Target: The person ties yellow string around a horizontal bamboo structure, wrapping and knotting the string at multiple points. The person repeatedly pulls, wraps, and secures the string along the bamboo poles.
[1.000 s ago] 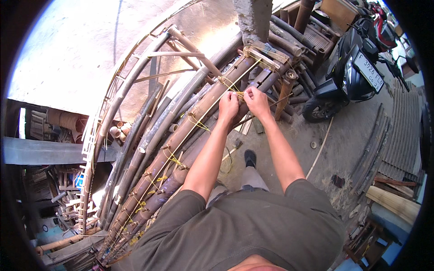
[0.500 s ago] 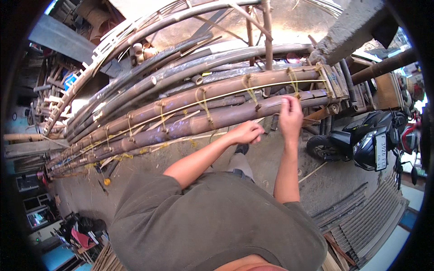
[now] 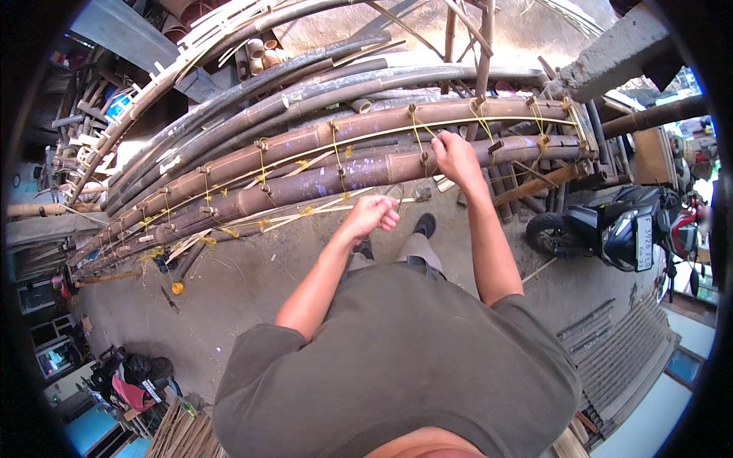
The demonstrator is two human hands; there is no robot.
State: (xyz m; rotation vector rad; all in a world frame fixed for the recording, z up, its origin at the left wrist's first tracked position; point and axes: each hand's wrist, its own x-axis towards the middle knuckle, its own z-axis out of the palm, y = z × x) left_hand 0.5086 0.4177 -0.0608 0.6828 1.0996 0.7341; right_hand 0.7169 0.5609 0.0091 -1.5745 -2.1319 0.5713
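Two long brown bamboo poles point(image 3: 301, 143) run side by side across the view, with short pegs standing in them. Yellow cord point(image 3: 334, 137) is looped between the pegs, and a thin pale bamboo strip point(image 3: 366, 131) lies lengthwise between the poles. My right hand point(image 3: 458, 160) is closed over the nearer pole, its fingertips pinching a length of the yellow cord by a peg. Short of that pole, my left hand point(image 3: 372, 214) is closed with curled fingers. A thin strand seems to show beside its fingertips, but what it holds I cannot make out.
More bamboo poles point(image 3: 267, 114) are stacked beyond the pair. A motorcycle point(image 3: 611, 225) stands at the right, close to a concrete post point(image 3: 611, 57). Corrugated sheets point(image 3: 626, 355) lie at the lower right. Toward the left, a yellow roll point(image 3: 178, 288) rests on the floor.
My right hand has moved left along the poles to another peg and now pinches cord there. My left hand has shifted left and nearer my body. The whole view has shifted slightly.
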